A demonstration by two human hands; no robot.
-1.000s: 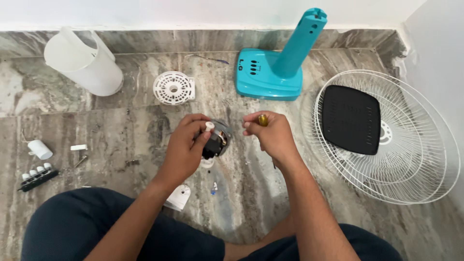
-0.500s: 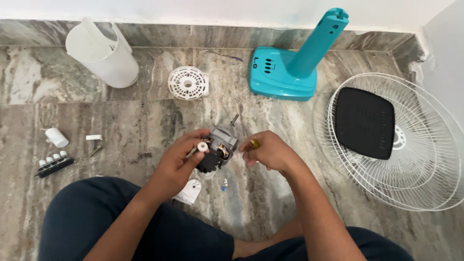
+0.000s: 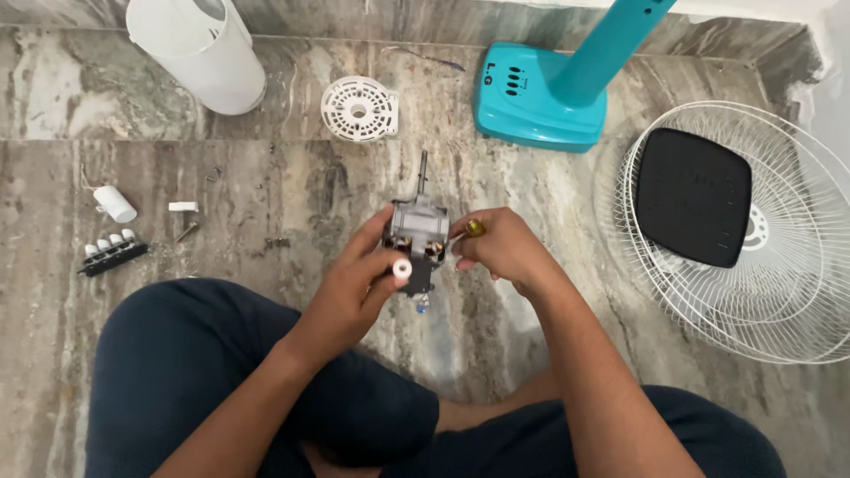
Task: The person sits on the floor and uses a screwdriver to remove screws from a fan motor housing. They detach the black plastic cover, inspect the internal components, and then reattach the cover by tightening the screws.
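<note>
Left hand [image 3: 359,283] fingers curled round fan motor [image 3: 416,239]; right hand [image 3: 500,248] fingers pinching screwdriver [image 3: 475,228].

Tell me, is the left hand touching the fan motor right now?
Touching. The head view shows the left hand wrapped around the fan motor, its fingers pressed against the motor's left side with no gap showing.

A home floor: grey marble tiles [image 3: 266,186] meeting a white wall, fan parts spread about.
</note>
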